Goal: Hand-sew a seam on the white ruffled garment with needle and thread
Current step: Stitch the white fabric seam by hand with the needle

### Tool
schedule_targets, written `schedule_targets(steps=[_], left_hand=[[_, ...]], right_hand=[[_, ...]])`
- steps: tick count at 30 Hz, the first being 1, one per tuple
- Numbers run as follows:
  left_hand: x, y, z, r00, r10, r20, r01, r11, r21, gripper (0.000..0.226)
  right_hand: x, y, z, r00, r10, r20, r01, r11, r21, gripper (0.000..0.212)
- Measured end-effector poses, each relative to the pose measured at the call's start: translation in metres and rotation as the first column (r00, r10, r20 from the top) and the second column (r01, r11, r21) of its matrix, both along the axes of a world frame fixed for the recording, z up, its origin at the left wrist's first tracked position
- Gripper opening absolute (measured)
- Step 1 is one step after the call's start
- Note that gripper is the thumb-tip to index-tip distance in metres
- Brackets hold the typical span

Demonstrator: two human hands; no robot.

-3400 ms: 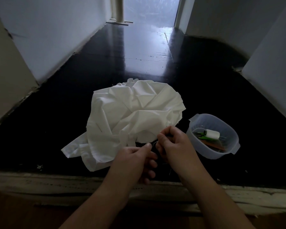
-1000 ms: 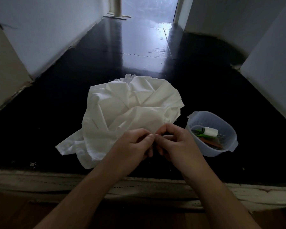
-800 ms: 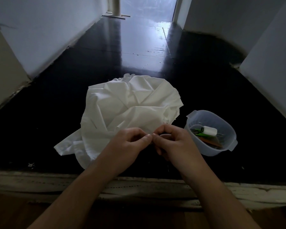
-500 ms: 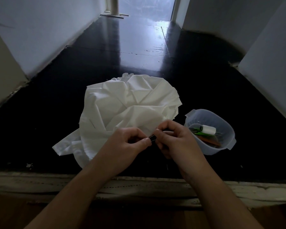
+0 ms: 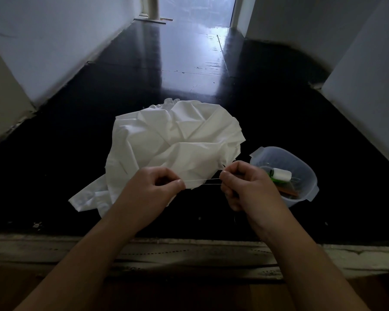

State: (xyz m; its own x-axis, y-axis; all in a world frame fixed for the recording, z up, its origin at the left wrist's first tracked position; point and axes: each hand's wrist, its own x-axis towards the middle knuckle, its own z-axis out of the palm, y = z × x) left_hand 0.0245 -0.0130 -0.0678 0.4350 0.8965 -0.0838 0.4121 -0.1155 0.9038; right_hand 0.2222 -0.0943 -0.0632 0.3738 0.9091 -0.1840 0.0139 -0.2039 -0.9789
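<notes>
The white ruffled garment lies crumpled on the dark floor, its gathered edge at the far side. In front of it, my left hand and my right hand each pinch one end of a thin white thread, which runs taut and nearly level between them over the garment's near edge. Both hands have their fingers curled. I cannot make out a needle in either hand.
A clear plastic tub stands on the floor to the right of my right hand, holding a white thread spool, something green and something orange. A pale worn threshold crosses below my forearms. White walls flank the dark glossy hallway floor.
My hands were touching at the fingertips a second ago. They have since moved apart sideways, and a length of thread is now stretched between them.
</notes>
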Motion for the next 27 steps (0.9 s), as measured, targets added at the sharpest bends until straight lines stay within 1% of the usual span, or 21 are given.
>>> schedule_targets(steps=[5, 8, 12, 17, 20, 22, 23, 24, 25, 26, 27], left_hand=[[-0.002, 0.002, -0.001, 0.996, 0.049, -0.080, -0.044, 0.997, 0.062, 0.012], [-0.004, 0.004, -0.002, 0.992, 0.060, -0.111, -0.053, 0.996, 0.070, 0.012], [-0.006, 0.006, -0.004, 0.985, 0.087, -0.149, -0.069, 0.990, 0.122, 0.012], [-0.011, 0.010, -0.008, 0.963, 0.113, -0.244, -0.077, 0.985, 0.153, 0.012], [-0.013, 0.009, -0.009, 0.938, 0.104, -0.332, -0.045, 0.983, 0.180, 0.013], [-0.012, 0.005, -0.007, 0.927, 0.064, -0.370, 0.012, 0.980, 0.200, 0.012], [-0.009, 0.002, -0.006, 0.925, 0.035, -0.379, 0.052, 0.975, 0.218, 0.023], [-0.006, -0.001, -0.005, 0.932, 0.006, -0.362, 0.090, 0.964, 0.248, 0.037], [-0.001, -0.005, -0.003, 0.949, -0.024, -0.314, 0.119, 0.951, 0.286, 0.047], [0.003, -0.009, 0.000, 0.970, -0.048, -0.238, 0.126, 0.937, 0.324, 0.053], [0.008, -0.013, 0.002, 0.986, -0.066, -0.151, 0.115, 0.932, 0.344, 0.052]], right_hand=[[0.004, 0.000, 0.000, 1.000, -0.011, 0.011, 0.011, 1.000, 0.003, 0.012], [0.005, 0.000, 0.000, 1.000, -0.024, 0.012, 0.024, 1.000, 0.009, 0.011], [0.008, 0.000, 0.000, 0.999, -0.042, 0.025, 0.042, 0.999, 0.014, 0.011], [0.010, -0.001, 0.000, 0.998, -0.064, 0.030, 0.064, 0.998, 0.006, 0.013], [0.008, -0.001, 0.001, 0.998, -0.052, 0.029, 0.052, 0.999, 0.014, 0.013], [0.004, -0.001, 0.001, 0.999, -0.024, 0.026, 0.023, 1.000, 0.020, 0.013], [0.002, 0.000, 0.001, 0.999, -0.005, 0.034, 0.004, 1.000, 0.023, 0.014], [-0.001, 0.000, 0.001, 0.998, 0.016, 0.054, -0.017, 1.000, 0.026, 0.015], [-0.004, 0.000, 0.001, 0.996, 0.039, 0.083, -0.041, 0.999, 0.029, 0.015], [-0.006, 0.000, 0.001, 0.991, 0.066, 0.116, -0.070, 0.997, 0.032, 0.015], [-0.009, -0.001, 0.002, 0.985, 0.096, 0.144, -0.102, 0.994, 0.036, 0.014]])
